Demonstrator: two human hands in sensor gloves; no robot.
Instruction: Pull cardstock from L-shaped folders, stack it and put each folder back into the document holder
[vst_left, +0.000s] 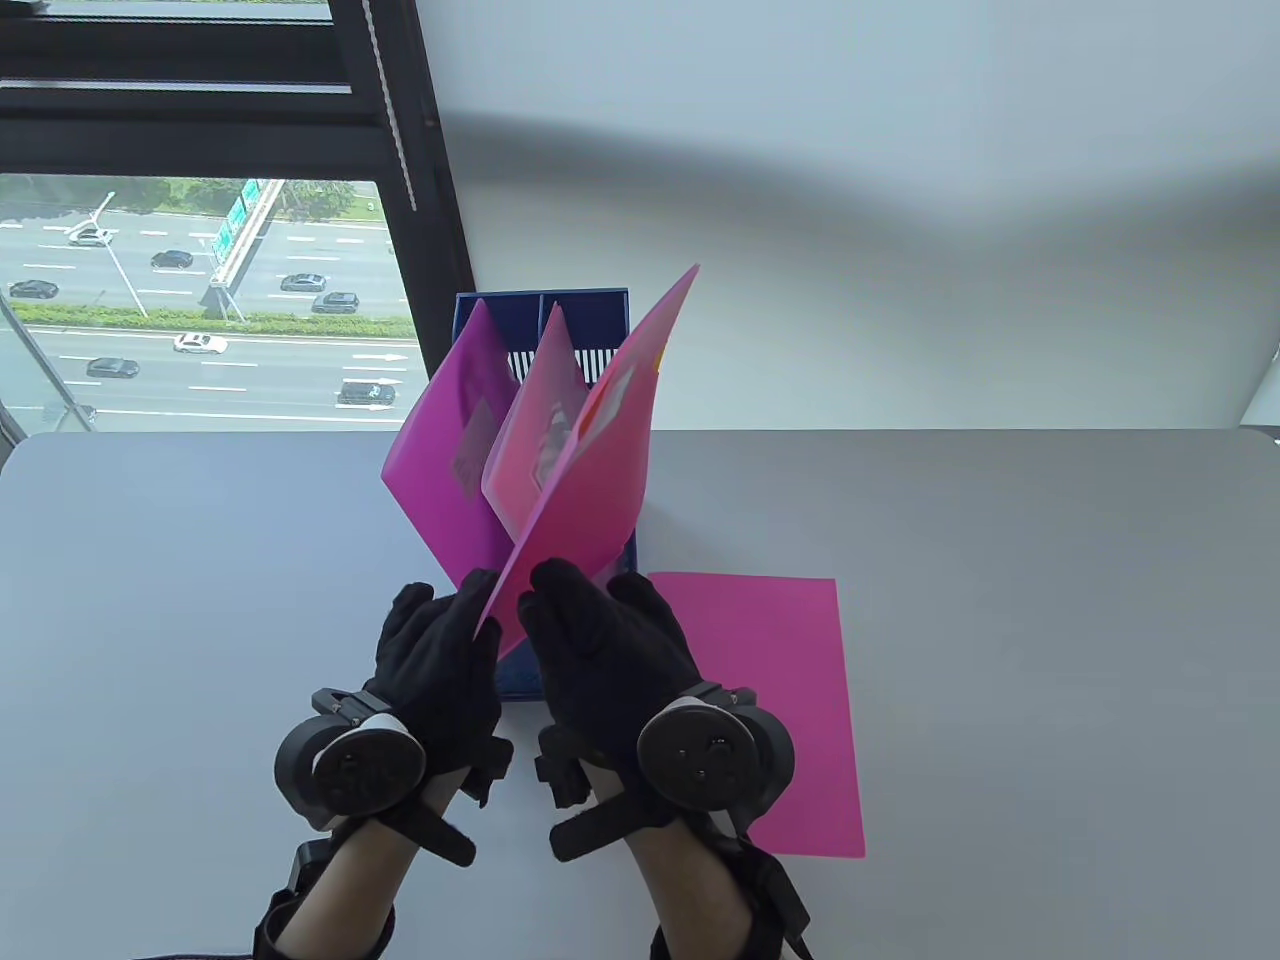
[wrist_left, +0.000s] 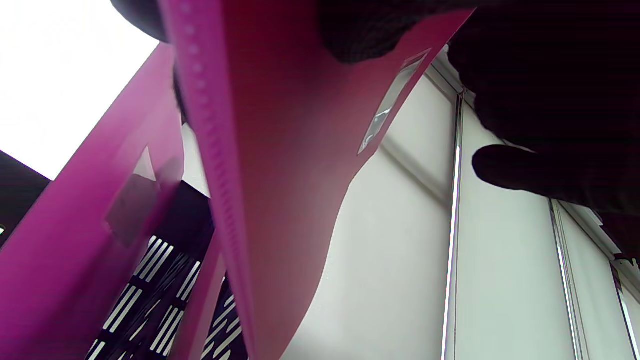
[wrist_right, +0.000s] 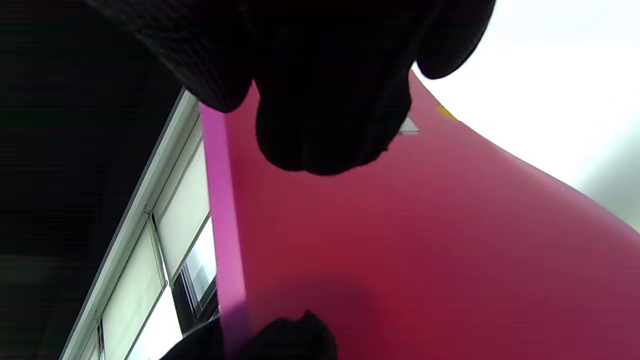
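Observation:
A blue document holder (vst_left: 545, 310) stands at the table's far middle with two magenta folders (vst_left: 450, 460) leaning in it. In front of them a third pink folder (vst_left: 600, 470) tilts up to the right. My left hand (vst_left: 455, 640) pinches its lower left corner and my right hand (vst_left: 600, 640) grips its bottom edge. In the left wrist view the folder (wrist_left: 280, 165) fills the middle, with another folder (wrist_left: 75, 240) to its left. In the right wrist view my fingers (wrist_right: 325, 100) curl over the pink folder (wrist_right: 425, 240). One pink cardstock sheet (vst_left: 790, 700) lies flat on the table by my right wrist.
The grey table (vst_left: 1050, 650) runs wide to both sides. A window (vst_left: 200, 300) with a dark frame stands behind the left part of the table, a white wall behind the right.

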